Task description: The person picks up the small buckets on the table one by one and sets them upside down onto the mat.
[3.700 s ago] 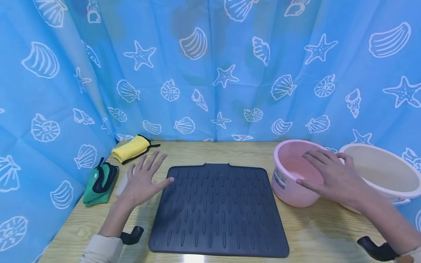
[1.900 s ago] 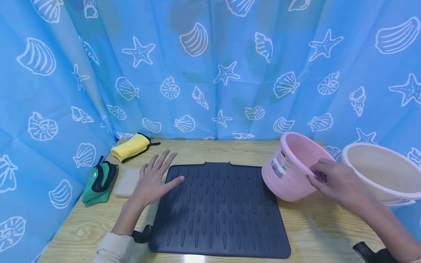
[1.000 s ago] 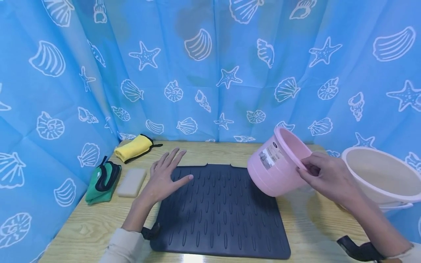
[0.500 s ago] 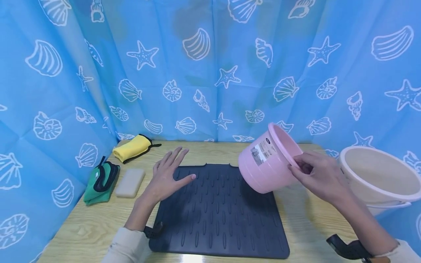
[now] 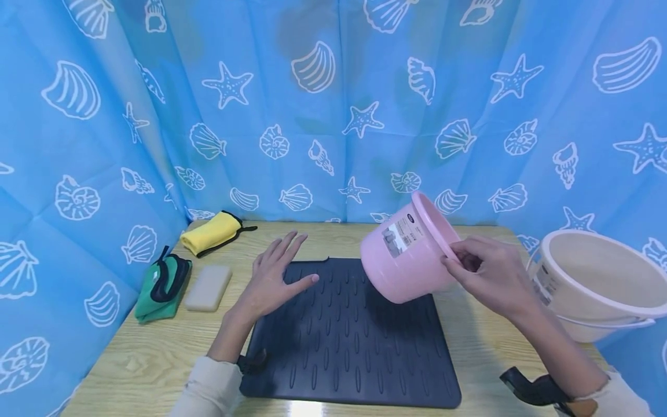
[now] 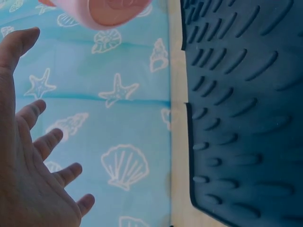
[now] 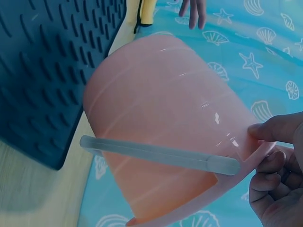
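Observation:
My right hand (image 5: 492, 272) pinches the rim of a pink bucket (image 5: 406, 255), thumb outside and fingers curled at the edge. Tilted with its mouth toward the right, the bucket hangs above the dark ribbed mat (image 5: 339, 347). A pale handle (image 7: 156, 153) crosses the bucket's side in the right wrist view, and a printed label (image 5: 403, 234) faces the head camera. Fingers spread and holding nothing, my left hand (image 5: 276, 281) hovers over the mat's left part. The bucket's base (image 6: 116, 12) shows beyond the left thumb in the left wrist view.
A cream bucket (image 5: 552, 278) with a white handle stands at the right. On the left of the wooden table (image 5: 130, 365) lie a pale sponge (image 5: 208, 288), a folded green cloth (image 5: 161, 289) and a folded yellow cloth (image 5: 211, 231). A blue shell-print curtain (image 5: 318, 116) surrounds the back and sides.
My right hand has gripped the pink bucket's rim, lifted and tilted it, and carried it left over the mat. The spread left hand has drifted right, uncovering the sponge.

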Tool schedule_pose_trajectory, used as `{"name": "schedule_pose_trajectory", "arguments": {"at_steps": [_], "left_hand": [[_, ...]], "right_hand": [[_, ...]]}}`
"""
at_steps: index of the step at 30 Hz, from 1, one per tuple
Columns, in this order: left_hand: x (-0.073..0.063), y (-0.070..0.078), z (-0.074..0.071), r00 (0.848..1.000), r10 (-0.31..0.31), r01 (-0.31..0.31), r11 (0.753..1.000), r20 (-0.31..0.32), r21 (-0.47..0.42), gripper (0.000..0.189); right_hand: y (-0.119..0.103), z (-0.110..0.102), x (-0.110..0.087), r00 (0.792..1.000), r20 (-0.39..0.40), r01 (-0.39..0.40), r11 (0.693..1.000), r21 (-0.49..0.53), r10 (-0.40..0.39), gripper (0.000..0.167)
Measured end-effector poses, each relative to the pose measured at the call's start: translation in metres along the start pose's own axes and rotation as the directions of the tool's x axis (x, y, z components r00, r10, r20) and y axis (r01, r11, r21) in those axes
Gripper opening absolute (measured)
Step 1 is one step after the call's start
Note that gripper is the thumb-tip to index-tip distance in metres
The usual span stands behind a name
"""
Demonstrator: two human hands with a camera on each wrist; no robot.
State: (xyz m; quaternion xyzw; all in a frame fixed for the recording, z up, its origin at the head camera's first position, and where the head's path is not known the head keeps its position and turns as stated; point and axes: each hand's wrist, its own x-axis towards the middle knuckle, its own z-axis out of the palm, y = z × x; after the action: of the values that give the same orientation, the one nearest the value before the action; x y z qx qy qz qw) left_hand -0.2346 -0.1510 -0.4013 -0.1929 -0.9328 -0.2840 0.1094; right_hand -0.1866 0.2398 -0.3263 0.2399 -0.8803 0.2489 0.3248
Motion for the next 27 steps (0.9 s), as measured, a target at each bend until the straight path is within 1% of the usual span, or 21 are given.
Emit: {"name": "schedule_pose_trajectory", "arguments": {"at_steps": [11,18,27], "left_hand": [[0.006,0.005,0.004,1.000,0.004,-0.003,0.999,0.012,-0.034,0.087],[0.009,0.007,0.008,1.000,0.014,-0.014,0.998,-0.002,-0.065,0.087],[0.013,0.008,0.012,1.000,0.006,-0.005,0.994,0.008,-0.107,0.086]], "right_hand": [[-0.009,0.012,0.004,0.999,-0.016,-0.027,0.999,0.033,0.027,0.017],[-0.013,0.020,0.007,0.999,-0.035,-0.037,0.997,0.067,0.039,0.015],[-0.018,0.029,0.011,0.997,-0.032,-0.066,0.992,0.103,0.069,0.016]]}}
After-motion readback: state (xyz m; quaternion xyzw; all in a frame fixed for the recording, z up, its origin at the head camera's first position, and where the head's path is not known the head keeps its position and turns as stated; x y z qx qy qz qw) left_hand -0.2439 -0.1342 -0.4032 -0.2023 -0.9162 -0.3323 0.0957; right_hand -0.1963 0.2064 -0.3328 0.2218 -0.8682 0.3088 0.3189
